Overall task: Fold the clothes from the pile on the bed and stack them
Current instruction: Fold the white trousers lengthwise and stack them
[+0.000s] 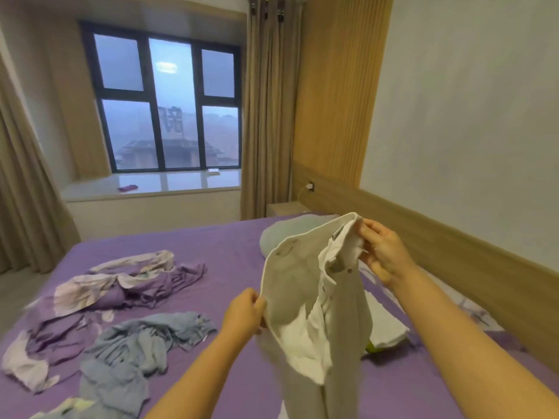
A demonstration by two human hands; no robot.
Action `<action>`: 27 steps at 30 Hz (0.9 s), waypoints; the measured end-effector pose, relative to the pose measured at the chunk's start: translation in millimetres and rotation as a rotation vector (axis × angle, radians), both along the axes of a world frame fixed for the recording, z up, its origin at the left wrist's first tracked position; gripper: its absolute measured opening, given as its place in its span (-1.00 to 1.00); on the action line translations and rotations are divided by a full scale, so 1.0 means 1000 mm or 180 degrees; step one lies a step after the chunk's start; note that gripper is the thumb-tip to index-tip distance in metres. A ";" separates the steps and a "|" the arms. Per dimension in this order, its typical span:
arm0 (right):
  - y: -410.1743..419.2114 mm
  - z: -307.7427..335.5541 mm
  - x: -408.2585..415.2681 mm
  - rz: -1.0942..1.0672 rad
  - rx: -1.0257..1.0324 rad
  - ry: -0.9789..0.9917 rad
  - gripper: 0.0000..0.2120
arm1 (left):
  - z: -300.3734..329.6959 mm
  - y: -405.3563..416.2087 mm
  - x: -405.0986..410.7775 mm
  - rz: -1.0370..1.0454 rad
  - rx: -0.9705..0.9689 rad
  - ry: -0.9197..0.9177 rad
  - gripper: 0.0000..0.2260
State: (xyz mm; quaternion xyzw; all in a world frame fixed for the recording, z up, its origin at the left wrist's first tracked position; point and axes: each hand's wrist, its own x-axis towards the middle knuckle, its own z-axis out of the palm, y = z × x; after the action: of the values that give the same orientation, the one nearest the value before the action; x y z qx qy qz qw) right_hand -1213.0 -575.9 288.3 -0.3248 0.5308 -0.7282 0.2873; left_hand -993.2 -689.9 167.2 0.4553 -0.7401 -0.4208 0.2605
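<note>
I hold a pair of off-white trousers [290,285] up over the purple bed [230,246], waistband open and legs hanging down. My left hand [245,313] pinches the waistband's near left edge. My right hand [382,252] grips the far right end of the waistband, higher up. On the bed's left lie a loose blue garment [136,346] and a crumpled purple and lilac garment [121,285]. A folded white cloth [387,328] lies on the bed behind the trousers, partly hidden by them.
A grey-blue pillow [281,234] sits near the headboard [453,255] on the right. A bedside table [287,208] stands past the bed's far corner. Curtains [269,116] frame the window and sill [151,184] at the back.
</note>
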 end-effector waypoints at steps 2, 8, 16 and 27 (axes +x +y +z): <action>0.007 -0.015 -0.012 -0.0036 0.0103 0.0012 -0.84 | 0.021 0.000 -0.012 0.0095 0.0130 0.0385 -0.84; 0.012 -0.040 -0.058 -0.0374 0.0638 0.1023 -0.85 | 0.066 -0.001 -0.035 0.0184 -0.0387 -0.0038 -0.80; 0.005 -0.055 -0.141 -0.0479 0.0980 0.1675 -0.82 | 0.099 0.004 -0.035 -0.1223 0.0318 -0.0130 -0.56; -0.027 -0.145 -0.177 0.1656 0.1326 0.0483 -0.77 | 0.007 0.012 -0.049 0.0223 0.0006 -0.0129 -0.75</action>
State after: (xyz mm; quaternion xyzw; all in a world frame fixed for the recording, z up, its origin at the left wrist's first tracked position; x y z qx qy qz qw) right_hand -1389.9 -602.7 143.7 -0.4369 0.5873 -0.4802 0.4834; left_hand -1042.1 -677.9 174.7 0.4897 -0.7284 -0.4028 0.2596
